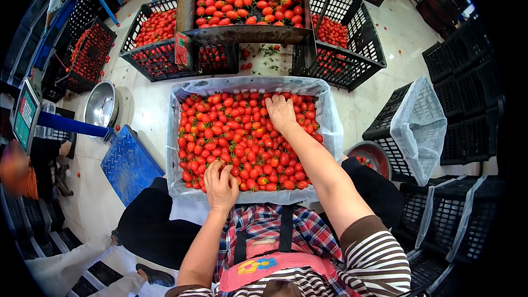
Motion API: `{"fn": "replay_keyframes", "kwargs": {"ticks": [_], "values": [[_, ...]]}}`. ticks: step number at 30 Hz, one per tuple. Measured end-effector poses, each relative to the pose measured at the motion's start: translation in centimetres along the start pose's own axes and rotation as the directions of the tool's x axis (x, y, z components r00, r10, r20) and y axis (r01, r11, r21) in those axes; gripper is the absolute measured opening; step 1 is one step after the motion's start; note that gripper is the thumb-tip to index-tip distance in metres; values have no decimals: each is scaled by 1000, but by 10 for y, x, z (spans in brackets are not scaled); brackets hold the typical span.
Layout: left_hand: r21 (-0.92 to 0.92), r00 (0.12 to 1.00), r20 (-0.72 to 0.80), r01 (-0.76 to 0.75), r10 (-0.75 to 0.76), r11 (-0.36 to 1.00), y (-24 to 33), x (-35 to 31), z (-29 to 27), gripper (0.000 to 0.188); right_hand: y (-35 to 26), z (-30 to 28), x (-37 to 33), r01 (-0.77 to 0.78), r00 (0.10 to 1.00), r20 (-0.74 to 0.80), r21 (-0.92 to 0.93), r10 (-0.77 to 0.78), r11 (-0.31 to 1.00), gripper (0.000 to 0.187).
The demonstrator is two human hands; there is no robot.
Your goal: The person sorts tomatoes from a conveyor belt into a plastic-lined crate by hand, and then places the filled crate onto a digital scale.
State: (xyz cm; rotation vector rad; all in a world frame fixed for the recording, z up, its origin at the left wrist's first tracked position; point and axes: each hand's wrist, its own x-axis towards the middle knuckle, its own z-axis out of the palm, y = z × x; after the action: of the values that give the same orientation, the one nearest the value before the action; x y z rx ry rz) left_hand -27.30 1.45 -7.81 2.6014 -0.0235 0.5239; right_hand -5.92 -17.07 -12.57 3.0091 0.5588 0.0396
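Small red oval tomatoes [236,137], some with green stems, fill a crate lined with translucent white plastic [192,83] in front of me. At the crate's near side, my left hand [221,188] rests over the tomatoes, its fingers bent and apart, with nothing seen in them. Farther off, toward the far right of the crate, my right hand [281,114] lies palm down on the tomatoes with its fingers spread. What is under its palm is hidden.
Beyond the crate stands a metal-edged sorting tray [247,34] heaped with tomatoes, flanked by black crates [159,58]. A metal bowl [102,104] and blue scale platform [132,165] lie left; a lined crate [421,126] and another bowl [374,157] are right.
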Motion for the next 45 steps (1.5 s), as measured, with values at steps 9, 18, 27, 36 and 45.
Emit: {"fn": "replay_keyframes", "kwargs": {"ticks": [9,18,27,36,45], "values": [[-89,995,-78,49,-56,995,-3,-4,-1,29,43,-64,-39,33,996,49,581,-75,813,28],[-162,983,-165,58,-85,985,-5,-7,3,37,199,-177,-29,-322,788,236,945,569,54,35],[-227,967,-167,151,-191,962,-11,-13,5,38,-48,-57,-58,204,952,22,697,-305,687,19],[-231,969,-177,131,-174,964,-7,-12,3,34,-68,-39,-26,43,945,221,642,-239,765,20],[122,838,486,213,-246,969,8,29,-12,33,-63,-29,-44,102,969,83,723,-233,684,22]]}}
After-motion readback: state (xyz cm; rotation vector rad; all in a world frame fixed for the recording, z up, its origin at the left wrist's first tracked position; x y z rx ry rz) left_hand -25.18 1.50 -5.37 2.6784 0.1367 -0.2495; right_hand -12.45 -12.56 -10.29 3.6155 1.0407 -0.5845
